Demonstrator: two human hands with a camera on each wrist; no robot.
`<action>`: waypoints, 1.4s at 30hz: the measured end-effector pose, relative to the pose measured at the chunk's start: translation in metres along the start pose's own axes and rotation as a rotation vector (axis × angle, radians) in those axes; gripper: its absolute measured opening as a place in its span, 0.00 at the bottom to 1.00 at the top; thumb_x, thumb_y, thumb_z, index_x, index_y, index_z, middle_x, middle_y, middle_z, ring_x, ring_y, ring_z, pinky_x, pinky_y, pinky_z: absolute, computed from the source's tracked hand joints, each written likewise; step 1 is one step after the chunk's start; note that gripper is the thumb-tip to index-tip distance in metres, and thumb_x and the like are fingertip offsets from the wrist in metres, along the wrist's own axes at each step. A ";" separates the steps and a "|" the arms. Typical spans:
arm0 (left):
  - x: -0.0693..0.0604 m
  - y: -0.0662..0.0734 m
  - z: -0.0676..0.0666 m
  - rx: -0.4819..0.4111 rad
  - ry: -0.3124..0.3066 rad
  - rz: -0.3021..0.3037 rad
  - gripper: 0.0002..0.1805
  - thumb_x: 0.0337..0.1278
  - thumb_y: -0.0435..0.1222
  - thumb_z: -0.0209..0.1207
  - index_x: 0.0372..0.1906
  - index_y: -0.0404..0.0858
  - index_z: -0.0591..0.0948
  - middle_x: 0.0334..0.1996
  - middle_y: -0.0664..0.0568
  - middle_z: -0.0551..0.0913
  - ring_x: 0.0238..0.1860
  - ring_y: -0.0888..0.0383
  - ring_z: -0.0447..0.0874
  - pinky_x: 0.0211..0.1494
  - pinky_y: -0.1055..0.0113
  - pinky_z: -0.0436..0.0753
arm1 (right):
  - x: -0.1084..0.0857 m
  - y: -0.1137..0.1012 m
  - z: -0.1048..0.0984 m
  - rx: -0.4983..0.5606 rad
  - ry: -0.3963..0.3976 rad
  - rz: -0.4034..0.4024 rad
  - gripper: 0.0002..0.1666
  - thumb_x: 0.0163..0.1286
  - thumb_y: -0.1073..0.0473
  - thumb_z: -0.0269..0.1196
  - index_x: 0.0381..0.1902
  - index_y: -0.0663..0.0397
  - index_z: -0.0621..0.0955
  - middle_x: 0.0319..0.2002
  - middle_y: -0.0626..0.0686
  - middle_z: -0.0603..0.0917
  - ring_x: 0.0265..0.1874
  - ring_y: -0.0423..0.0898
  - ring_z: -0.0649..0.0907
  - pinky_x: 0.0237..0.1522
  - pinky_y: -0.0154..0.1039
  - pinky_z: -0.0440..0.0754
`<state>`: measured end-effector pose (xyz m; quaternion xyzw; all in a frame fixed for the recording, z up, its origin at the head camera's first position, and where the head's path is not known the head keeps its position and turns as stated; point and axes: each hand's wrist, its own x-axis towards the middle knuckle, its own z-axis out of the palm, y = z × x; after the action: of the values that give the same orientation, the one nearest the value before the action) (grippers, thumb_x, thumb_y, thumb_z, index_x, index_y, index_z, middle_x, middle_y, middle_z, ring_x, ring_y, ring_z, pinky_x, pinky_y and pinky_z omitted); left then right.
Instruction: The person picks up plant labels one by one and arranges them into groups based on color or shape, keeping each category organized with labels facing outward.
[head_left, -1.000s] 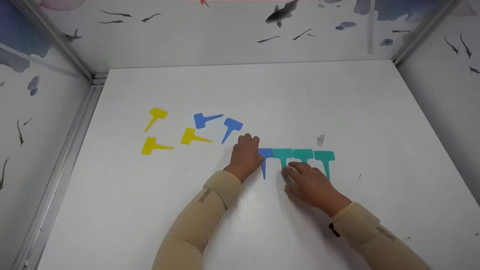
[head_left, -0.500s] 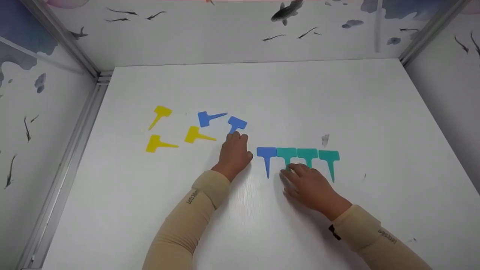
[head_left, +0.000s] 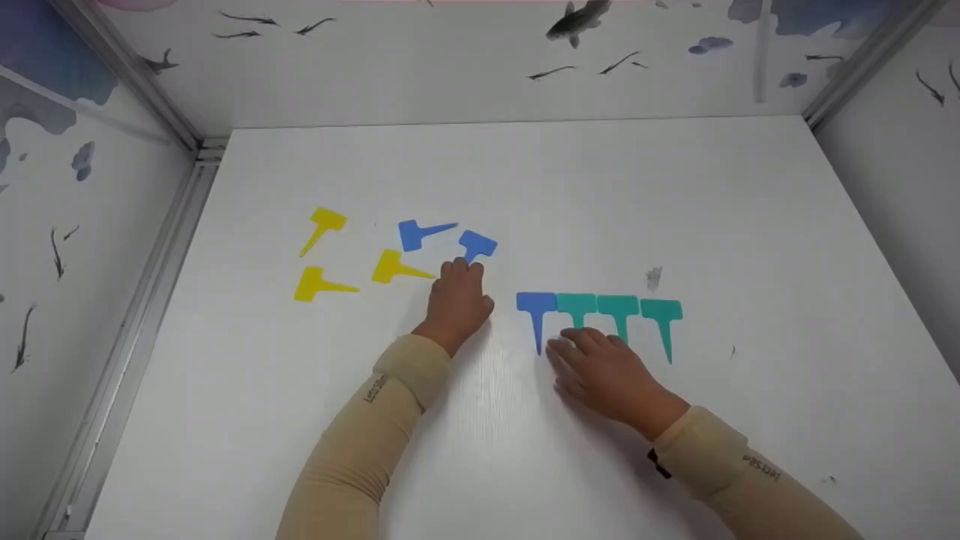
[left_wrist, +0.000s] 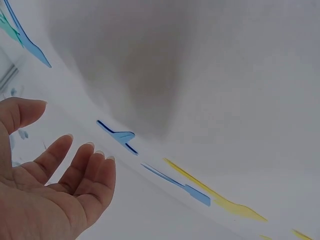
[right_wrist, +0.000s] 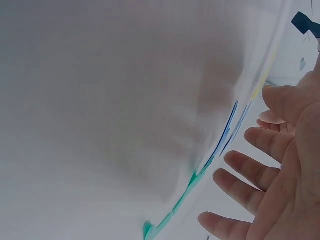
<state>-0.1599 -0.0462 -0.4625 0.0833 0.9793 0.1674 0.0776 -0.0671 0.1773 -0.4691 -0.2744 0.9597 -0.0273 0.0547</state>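
Observation:
Flat T-shaped plant labels lie on the white table. My left hand [head_left: 457,304] hovers at the stem of a loose blue label [head_left: 478,244], covering the stem's lower part in the head view. In the left wrist view its thumb and fingers are apart, holding nothing. Heads side by side, a blue label [head_left: 536,302] and three green labels [head_left: 576,302] form a row with stems pointing toward me; a small gap precedes the rightmost green label [head_left: 661,309]. Just below this row is my right hand [head_left: 611,379], fingers spread and holding nothing, hiding some green stems.
A second loose blue label [head_left: 410,235] and three yellow labels [head_left: 387,266] lie scattered to the left. Printed panels with fish border the table [head_left: 600,187] at the back and sides. A grey smudge [head_left: 655,278] marks the surface behind the row.
My left hand has gone from the blue label at the row's left end leftward to the loose blue label. My right hand has drifted slightly left, while the head view has shifted a little.

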 end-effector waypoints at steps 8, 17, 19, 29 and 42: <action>0.001 -0.008 -0.001 -0.037 -0.007 -0.034 0.22 0.62 0.37 0.57 0.60 0.33 0.73 0.51 0.42 0.73 0.52 0.51 0.67 0.59 0.62 0.75 | 0.007 -0.006 0.003 -0.012 -0.006 -0.008 0.35 0.62 0.47 0.66 0.65 0.49 0.72 0.60 0.56 0.76 0.62 0.56 0.73 0.58 0.58 0.74; 0.007 -0.009 -0.004 -0.020 -0.024 -0.069 0.24 0.63 0.38 0.56 0.63 0.34 0.71 0.54 0.42 0.72 0.54 0.50 0.66 0.62 0.62 0.74 | 0.012 -0.008 0.004 -0.035 -0.005 -0.031 0.34 0.63 0.47 0.66 0.64 0.51 0.73 0.59 0.56 0.77 0.61 0.56 0.74 0.57 0.58 0.74; 0.009 -0.010 -0.005 -0.021 -0.024 -0.070 0.25 0.63 0.38 0.56 0.63 0.33 0.71 0.55 0.41 0.72 0.54 0.50 0.66 0.61 0.62 0.74 | 0.013 -0.007 0.005 -0.032 -0.001 -0.032 0.33 0.63 0.47 0.66 0.64 0.52 0.74 0.59 0.56 0.77 0.60 0.56 0.74 0.58 0.57 0.74; 0.015 -0.013 -0.005 -0.006 0.003 -0.048 0.22 0.62 0.37 0.57 0.59 0.32 0.73 0.53 0.40 0.73 0.53 0.48 0.68 0.58 0.60 0.77 | 0.018 -0.010 0.007 -0.031 -0.028 -0.031 0.33 0.63 0.48 0.66 0.64 0.54 0.74 0.59 0.57 0.77 0.60 0.55 0.74 0.60 0.54 0.74; 0.028 -0.015 -0.007 -0.027 -0.008 -0.079 0.24 0.64 0.37 0.56 0.62 0.31 0.71 0.55 0.40 0.72 0.53 0.49 0.67 0.60 0.62 0.76 | 0.019 -0.008 0.010 -0.080 -0.025 -0.059 0.31 0.66 0.48 0.63 0.63 0.55 0.75 0.60 0.58 0.76 0.60 0.56 0.74 0.57 0.58 0.75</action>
<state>-0.1904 -0.0569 -0.4645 0.0442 0.9792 0.1771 0.0890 -0.0776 0.1605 -0.4806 -0.3050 0.9507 0.0128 0.0548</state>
